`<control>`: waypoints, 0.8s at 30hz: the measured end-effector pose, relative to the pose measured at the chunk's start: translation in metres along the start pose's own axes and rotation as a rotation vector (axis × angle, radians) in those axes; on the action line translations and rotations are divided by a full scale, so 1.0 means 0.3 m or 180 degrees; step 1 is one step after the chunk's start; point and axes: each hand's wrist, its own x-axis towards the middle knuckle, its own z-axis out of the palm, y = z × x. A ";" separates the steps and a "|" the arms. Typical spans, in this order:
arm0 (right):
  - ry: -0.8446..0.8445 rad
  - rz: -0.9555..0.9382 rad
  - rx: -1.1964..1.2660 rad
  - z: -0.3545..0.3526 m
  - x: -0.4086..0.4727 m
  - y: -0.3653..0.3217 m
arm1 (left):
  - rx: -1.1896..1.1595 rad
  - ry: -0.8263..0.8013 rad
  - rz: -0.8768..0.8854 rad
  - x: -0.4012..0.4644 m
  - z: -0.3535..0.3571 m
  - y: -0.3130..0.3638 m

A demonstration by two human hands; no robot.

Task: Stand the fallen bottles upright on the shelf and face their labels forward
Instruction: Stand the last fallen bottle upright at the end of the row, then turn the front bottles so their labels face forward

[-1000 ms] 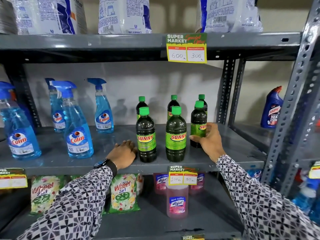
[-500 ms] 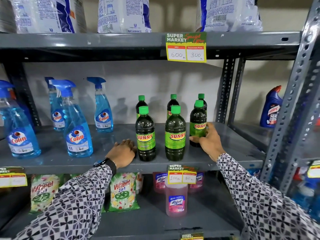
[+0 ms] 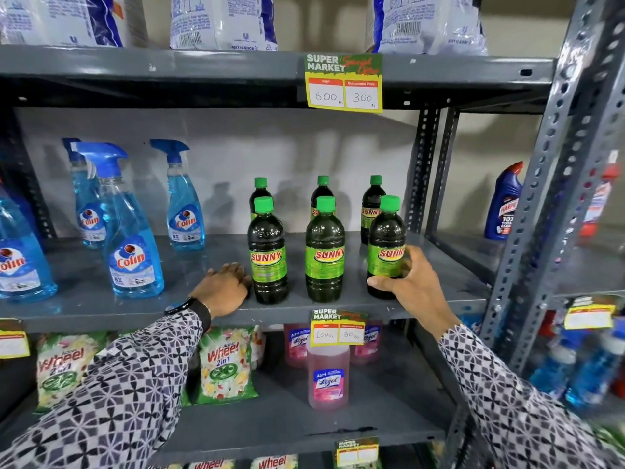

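Observation:
Several dark green SUNNY bottles with green caps stand upright on the grey middle shelf [image 3: 101, 306], in a front row and a back row. The front left bottle [image 3: 268, 252] and the front middle bottle [image 3: 324, 252] show their labels forward. My right hand [image 3: 411, 286] grips the front right bottle [image 3: 385, 245] low on its right side; its label faces forward. My left hand [image 3: 225, 287] rests flat on the shelf just left of the front left bottle, holding nothing. The back row bottles [image 3: 372, 204] are partly hidden.
Blue Colin spray bottles [image 3: 130, 238] stand on the shelf's left half. Price tags [image 3: 343, 82] hang from the shelf edges. Detergent packs [image 3: 225, 363] and pink Lizol bottles [image 3: 328, 377] fill the shelf below. A perforated steel upright [image 3: 548, 184] stands at right, a Harpic bottle [image 3: 502, 204] beyond it.
My right hand has drawn the front right bottle forward into line with the other two front bottles. My left hand has stayed on the shelf.

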 end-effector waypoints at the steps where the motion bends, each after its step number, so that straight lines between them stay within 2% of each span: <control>1: -0.0023 -0.0008 0.0006 0.000 -0.006 0.000 | -0.0015 0.0003 -0.0002 -0.008 -0.005 0.010; 4: -0.0085 -0.0003 0.0092 -0.005 -0.037 -0.002 | -0.0265 0.0150 -0.0113 -0.037 -0.021 0.027; 6: 0.0152 -0.0073 0.0024 -0.004 -0.075 -0.013 | -0.0619 0.0559 -0.0258 -0.062 -0.029 0.031; 9: 0.0749 -0.0554 -0.0340 0.016 -0.152 -0.050 | -0.1357 0.1332 -0.0401 -0.113 -0.037 0.030; 11: 0.0922 -0.0985 -0.0657 0.053 -0.202 -0.080 | -0.2129 0.1634 -0.0370 -0.154 -0.042 0.036; 13: 0.0905 -0.1300 -0.0846 0.104 -0.242 -0.111 | -0.2818 0.1516 -0.0236 -0.188 -0.036 0.035; 17: 0.0446 -0.1737 -0.0651 0.268 -0.287 -0.164 | -0.3400 0.0974 0.0199 -0.233 -0.029 0.015; 20: -0.0136 -0.1383 -0.0545 0.413 -0.303 -0.200 | -0.3465 0.0731 0.0378 -0.257 -0.056 0.027; 24: -0.0413 -0.0895 -0.0801 0.500 -0.274 -0.222 | -0.3401 0.0399 0.0575 -0.241 -0.059 0.073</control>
